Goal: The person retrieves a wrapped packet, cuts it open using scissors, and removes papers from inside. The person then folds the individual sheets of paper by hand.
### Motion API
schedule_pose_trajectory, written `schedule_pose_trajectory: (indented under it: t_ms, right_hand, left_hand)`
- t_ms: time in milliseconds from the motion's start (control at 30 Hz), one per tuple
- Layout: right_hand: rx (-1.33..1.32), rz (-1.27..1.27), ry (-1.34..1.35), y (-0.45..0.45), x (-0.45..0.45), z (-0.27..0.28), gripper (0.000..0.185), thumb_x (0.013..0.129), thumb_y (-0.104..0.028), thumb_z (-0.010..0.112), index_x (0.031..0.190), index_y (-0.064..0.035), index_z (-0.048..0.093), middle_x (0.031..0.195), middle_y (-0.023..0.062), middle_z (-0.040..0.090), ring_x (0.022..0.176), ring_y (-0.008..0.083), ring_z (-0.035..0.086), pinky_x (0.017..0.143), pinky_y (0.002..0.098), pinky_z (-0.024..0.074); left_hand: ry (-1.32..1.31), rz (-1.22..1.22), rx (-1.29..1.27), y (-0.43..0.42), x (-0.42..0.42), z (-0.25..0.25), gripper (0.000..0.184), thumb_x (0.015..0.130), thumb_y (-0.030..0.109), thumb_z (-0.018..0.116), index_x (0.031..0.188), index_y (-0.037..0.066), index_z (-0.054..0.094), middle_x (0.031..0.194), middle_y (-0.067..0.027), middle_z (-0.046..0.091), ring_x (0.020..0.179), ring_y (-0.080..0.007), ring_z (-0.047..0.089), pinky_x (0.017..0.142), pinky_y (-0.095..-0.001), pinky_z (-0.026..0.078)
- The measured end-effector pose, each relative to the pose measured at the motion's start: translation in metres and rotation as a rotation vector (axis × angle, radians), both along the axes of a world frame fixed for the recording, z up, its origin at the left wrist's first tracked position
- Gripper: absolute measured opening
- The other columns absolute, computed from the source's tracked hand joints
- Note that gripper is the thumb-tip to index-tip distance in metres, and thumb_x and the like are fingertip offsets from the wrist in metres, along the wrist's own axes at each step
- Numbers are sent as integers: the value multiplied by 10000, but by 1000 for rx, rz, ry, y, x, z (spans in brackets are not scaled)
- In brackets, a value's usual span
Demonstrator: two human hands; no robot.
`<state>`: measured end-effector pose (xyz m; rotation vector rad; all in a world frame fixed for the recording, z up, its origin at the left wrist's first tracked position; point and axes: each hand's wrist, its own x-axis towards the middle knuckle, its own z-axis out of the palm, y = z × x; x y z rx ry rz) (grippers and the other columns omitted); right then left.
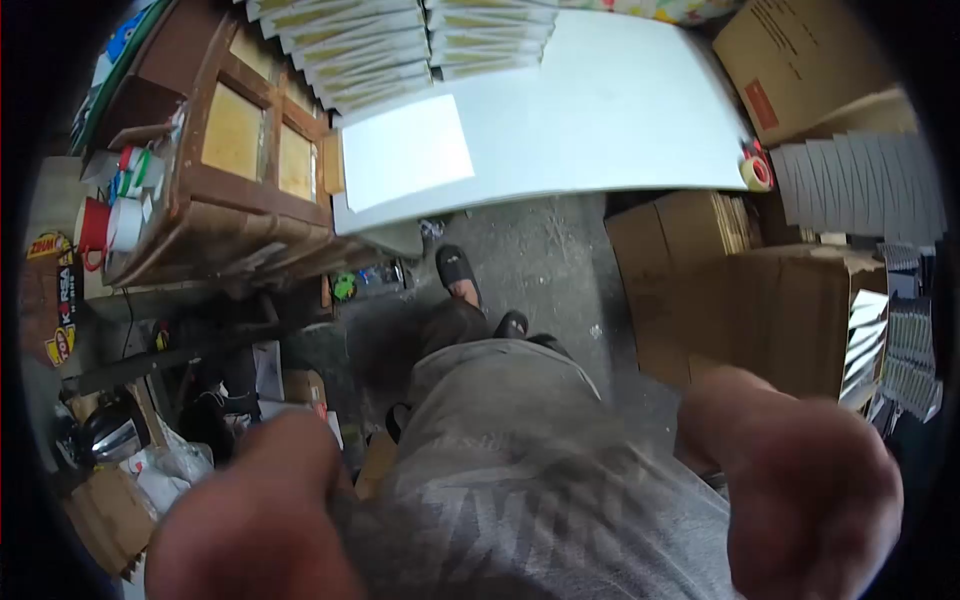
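Close to the camera at the lower left, my left hand (255,515) is blurred, and its fingers cannot be made out. On the lower right my right hand (800,480) is just as near and smeared, with its fingers hidden. Both are raised on either side of my grey shirt (520,430), and nothing can be seen held in either. Beyond them a white tabletop (610,110) bears a stack of white sheets (405,150) at its left end, overlapping rows of folded pieces (350,45) at the back and a tape roll (757,174) at the right corner.
A wooden cabinet (235,130) with red-and-white mugs (110,225) stands left. Cardboard boxes (690,290) fill the right side, beside grey overlapping pieces (860,180). Another box (810,60) is at the upper right. My sandalled foot (458,275) is on the concrete floor (550,250).
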<state>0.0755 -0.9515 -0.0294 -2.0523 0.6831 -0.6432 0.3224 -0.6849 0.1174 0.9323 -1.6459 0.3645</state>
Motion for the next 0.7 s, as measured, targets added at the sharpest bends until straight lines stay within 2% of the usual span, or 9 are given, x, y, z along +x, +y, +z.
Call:
schedule_pose_trajectory:
  t_ms: [100, 167, 200, 233, 267, 300, 433, 533, 700]
  right_hand:
    - [-63, -81, 32, -35, 24, -2, 224, 913, -59, 647, 698, -15, 601, 635, 58, 598, 532, 183, 484, 526, 332, 423]
    - [-88, -140, 67, -38, 43, -2, 239, 912, -45, 641, 679, -16, 597, 618, 54, 593, 516, 179, 474, 511, 328, 416]
    - [4, -133, 224, -47, 26, -53, 351, 998, -123, 621, 665, -17, 593, 620, 79, 595, 512, 194, 458, 506, 342, 385]
    - [285, -197, 600, -46, 16, -78, 337, 999, -250, 609, 782, -17, 721, 644, 106, 661, 554, 226, 541, 551, 368, 447]
    - [1, -180, 871, -36, -11, -126, 447, 1032, -337, 588, 737, -13, 680, 688, 166, 714, 569, 363, 641, 547, 464, 485]
    - [11, -195, 882, -36, -44, -158, 447, 1032, -337, 588, 737, -13, 680, 688, 166, 714, 569, 363, 641, 547, 464, 485]
    - [618, 504, 997, 67, -180, -262, 540, 876, -428, 699, 1167, 26, 725, 1201, 233, 744, 1124, 477, 685, 908, 532, 556]
    - [587, 478, 1134, 26, -134, -224, 666, 841, -460, 732, 1299, 21, 677, 1212, 216, 748, 1152, 441, 682, 926, 493, 546]
    - [1205, 416, 603, -30, -152, -240, 609, 888, -439, 704, 1297, 12, 685, 1211, 189, 753, 1133, 382, 688, 900, 465, 542]
  left_hand:
    - [87, 506, 435, -48, 53, -89, 171, 922, 57, 577, 777, 39, 665, 709, -114, 652, 631, -210, 616, 585, -316, 512]
    - [701, 818, 890, -53, 83, -170, 184, 940, 54, 582, 770, 24, 644, 708, -108, 651, 581, -241, 582, 576, -345, 501]
    - [448, 560, 1026, -14, 124, -244, 131, 960, 38, 562, 885, 41, 669, 698, -55, 583, 572, -183, 468, 558, -331, 401]
    - [474, 662, 1402, 2, 128, -270, 142, 988, 90, 564, 927, 51, 686, 691, -83, 610, 553, -196, 512, 554, -362, 417]
    - [-403, 626, 1658, 27, 128, -305, 157, 982, 147, 588, 949, 29, 687, 791, -150, 684, 646, -300, 621, 611, -458, 457]
    - [-412, 604, 1659, 10, 138, -295, 157, 982, 147, 588, 949, 29, 687, 791, -150, 684, 646, -300, 621, 611, -458, 457]
    - [998, 1149, 1769, 66, 35, -235, 348, 1016, 263, 629, 1288, 53, 570, 1235, -163, 576, 1080, -311, 552, 941, -457, 445]
    - [2127, 1419, 1448, -14, 70, -207, 600, 1041, 350, 659, 1541, 71, 482, 1568, -173, 496, 1406, -320, 500, 1188, -456, 437]
    - [1932, 1254, 1034, 161, 46, -393, 724, 1071, 598, 506, 1656, 227, 297, 1652, -100, 395, 1458, -271, 431, 1245, -451, 347]
